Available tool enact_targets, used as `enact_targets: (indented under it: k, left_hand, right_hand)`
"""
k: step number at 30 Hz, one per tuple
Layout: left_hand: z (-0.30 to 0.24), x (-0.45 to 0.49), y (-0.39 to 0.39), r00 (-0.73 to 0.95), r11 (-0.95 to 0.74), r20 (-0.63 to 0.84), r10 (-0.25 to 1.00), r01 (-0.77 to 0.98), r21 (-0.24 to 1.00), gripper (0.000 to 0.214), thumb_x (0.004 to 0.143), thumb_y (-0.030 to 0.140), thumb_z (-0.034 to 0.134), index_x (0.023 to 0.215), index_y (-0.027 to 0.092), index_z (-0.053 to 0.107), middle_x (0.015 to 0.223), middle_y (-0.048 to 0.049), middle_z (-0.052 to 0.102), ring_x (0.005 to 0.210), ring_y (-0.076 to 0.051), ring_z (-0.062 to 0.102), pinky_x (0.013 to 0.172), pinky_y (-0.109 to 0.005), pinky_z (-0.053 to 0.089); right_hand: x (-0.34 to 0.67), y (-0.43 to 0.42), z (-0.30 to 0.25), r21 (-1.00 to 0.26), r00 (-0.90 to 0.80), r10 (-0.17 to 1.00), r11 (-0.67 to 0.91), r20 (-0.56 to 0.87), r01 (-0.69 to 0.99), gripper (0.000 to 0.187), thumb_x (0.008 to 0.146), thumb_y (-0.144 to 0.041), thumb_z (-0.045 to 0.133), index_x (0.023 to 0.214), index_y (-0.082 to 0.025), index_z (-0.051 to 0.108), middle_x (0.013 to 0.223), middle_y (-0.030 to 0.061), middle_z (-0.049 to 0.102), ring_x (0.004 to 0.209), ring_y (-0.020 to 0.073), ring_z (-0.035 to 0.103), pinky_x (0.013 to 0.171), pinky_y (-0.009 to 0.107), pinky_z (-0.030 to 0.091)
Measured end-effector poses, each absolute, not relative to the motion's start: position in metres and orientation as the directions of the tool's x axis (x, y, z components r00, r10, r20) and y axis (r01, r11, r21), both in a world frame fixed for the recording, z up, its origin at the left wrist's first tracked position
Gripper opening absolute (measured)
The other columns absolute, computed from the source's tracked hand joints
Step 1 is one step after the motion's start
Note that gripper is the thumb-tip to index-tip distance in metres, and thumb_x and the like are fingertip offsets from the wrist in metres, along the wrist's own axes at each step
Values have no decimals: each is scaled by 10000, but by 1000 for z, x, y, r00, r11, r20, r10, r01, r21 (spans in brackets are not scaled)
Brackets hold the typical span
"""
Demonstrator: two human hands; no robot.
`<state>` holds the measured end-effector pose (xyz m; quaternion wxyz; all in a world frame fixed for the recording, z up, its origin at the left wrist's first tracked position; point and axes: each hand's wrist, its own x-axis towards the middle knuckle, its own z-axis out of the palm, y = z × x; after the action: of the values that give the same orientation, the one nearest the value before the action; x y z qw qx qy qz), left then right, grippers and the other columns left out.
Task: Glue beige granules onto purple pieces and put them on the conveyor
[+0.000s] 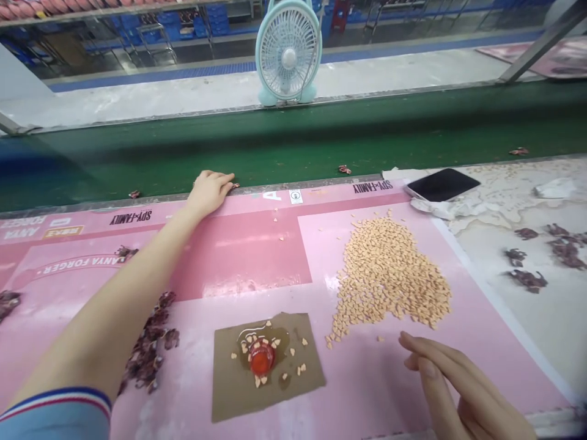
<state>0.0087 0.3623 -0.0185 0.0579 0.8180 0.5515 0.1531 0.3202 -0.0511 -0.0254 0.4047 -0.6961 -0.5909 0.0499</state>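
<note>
Resting left hand (210, 193), right hand (458, 391) near kernels (389, 275)

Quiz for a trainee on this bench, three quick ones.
1. True or false: the pile of small pale peach flakes lies on the square of brown cardboard.
2. Which is nearer that pile: the left hand, at the far edge of the mat, or the right hand?
3. What sits in the middle of the cardboard, amid a few flakes and a brown stain?

Key:
1. False: it lies on the glossy pink printed mat, beside the cardboard.
2. The right hand.
3. A translucent red dome.
</note>
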Motion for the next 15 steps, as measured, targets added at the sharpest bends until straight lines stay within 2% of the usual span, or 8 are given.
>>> enact_targets:
  k: [2,6,10,12,15]
  left_hand:
    - [-14,25,357,388,-419,165,907,866,271,350,930,286,506,1142,169,759,1223,-126,767,1195,-334,655,1090,-475,454]
    - [7,35,335,365,-416,208,908,849,326,339,857,265,539,1102,144,740,1115,-123,764,1000,-300,721,994,-455,529]
    - [28,19,293,253,-368,307,918,833,414,462,833,353,530,1252,164,574,1080,-69,709,870,-232,730,904,-442,561]
    - [35,6,266,229,-359,320,919,823,440,389,827,436,499,1141,222,578,1028,-44,683,852,-236,726,850,-435,564]
    - [39,-20,221,289,-394,285,914,802,449,269,808,521,475,869,298,614,888,-33,656,801,-255,690,779,-433,562]
  right_hand:
    - [325,-48,-22,-561,238,877,42,417,827,180,1008,-270,580,1088,-250,740,952,54,771,719,164,733,618,238,592]
    - [334,-47,-23,-462,264,859,-36,439,886,179,1025,-259,551,1071,-235,723,946,60,770,696,146,720,481,203,544]
    - [338,-47,-29,-321,198,874,-52,443,946,219,1047,-365,554,1014,-228,722,908,48,759,762,165,734,596,243,581]
    - [336,-45,-31,-304,140,896,-6,422,953,230,1052,-380,553,1007,-232,723,911,38,757,779,161,732,672,259,588]
    - [330,-37,-31,-284,52,909,74,413,956,283,1080,-343,491,972,-232,728,902,40,751,805,154,724,713,260,575]
